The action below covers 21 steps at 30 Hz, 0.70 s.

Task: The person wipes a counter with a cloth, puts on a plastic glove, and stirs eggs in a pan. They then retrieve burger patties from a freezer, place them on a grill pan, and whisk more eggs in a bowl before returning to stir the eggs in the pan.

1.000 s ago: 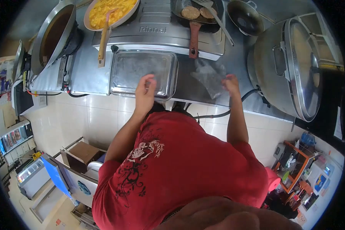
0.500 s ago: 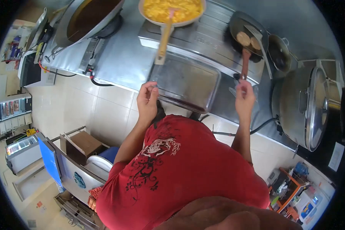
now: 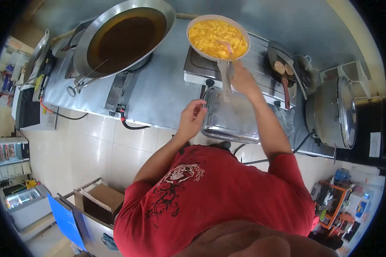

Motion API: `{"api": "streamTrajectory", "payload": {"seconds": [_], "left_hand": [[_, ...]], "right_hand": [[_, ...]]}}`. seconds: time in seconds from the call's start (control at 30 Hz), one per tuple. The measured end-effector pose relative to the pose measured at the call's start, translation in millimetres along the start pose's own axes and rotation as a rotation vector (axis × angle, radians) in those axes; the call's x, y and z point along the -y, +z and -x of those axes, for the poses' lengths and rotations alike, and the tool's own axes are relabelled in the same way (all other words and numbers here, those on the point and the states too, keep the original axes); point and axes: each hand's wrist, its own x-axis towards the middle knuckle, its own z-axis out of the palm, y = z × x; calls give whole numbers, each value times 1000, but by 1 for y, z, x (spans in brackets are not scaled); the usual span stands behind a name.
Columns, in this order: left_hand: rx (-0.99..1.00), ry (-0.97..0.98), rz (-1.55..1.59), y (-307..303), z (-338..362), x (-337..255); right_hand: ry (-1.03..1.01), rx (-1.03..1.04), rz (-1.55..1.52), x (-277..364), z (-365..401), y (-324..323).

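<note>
A pale frying pan [image 3: 196, 21] of yellow food that looks like scrambled egg [image 3: 214, 36] sits on the stove at the back. My right hand [image 3: 244, 81] is closed round the handle of a spatula [image 3: 225, 44], whose pink head lies in the egg. The pan's pale handle [image 3: 225, 81] points toward me, just left of that hand, over a clear rectangular tray [image 3: 231, 122]. By the tray's left edge is my left hand [image 3: 193, 116], its fingers curled in toward the thumb. Whether it pinches something or touches the tray, I cannot make out.
A large wok [image 3: 169, 17] of dark liquid [image 3: 126, 40] stands at left. To the right, a dark pan [image 3: 275, 51] holds browned patties [image 3: 280, 67] and a metal turner [image 3: 291, 64]. Beyond are a big lidded pot [image 3: 325, 115] and a crumpled plastic bag [image 3: 285, 120].
My right hand has moved up and left from beside the dark pan's handle and taken hold of the spatula. My left hand stays near the tray. The camera view has shifted.
</note>
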Motion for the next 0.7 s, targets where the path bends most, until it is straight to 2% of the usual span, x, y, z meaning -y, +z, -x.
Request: {"api": "streamTrajectory", "payload": {"seconds": [0.07, 0.1, 0.2, 0.33, 0.37, 0.43, 0.53, 0.63, 0.7], "left_hand": [[123, 28, -15, 8, -18, 15], [120, 54, -32, 16, -27, 18], [158, 78, -34, 41, -57, 18], [349, -114, 130, 70, -85, 22], [397, -179, 180, 76, -91, 25], [417, -177, 158, 82, -98, 29], [441, -180, 144, 87, -98, 30], [427, -209, 159, 83, -95, 16], [433, -237, 163, 82, -96, 14]], "right_hand": [[48, 51, 143, 12, 2, -37], [86, 90, 209, 20, 2, -62], [-30, 100, 457, 13, 0, -113], [-192, 284, 576, 36, 3, -168], [-211, 314, 586, 33, 2, -163], [-251, 375, 607, 24, -3, -148], [-156, 378, 593, 34, -17, -129], [-189, 304, 617, 9, -55, -121], [-250, 334, 650, 9, -68, -134]]}}
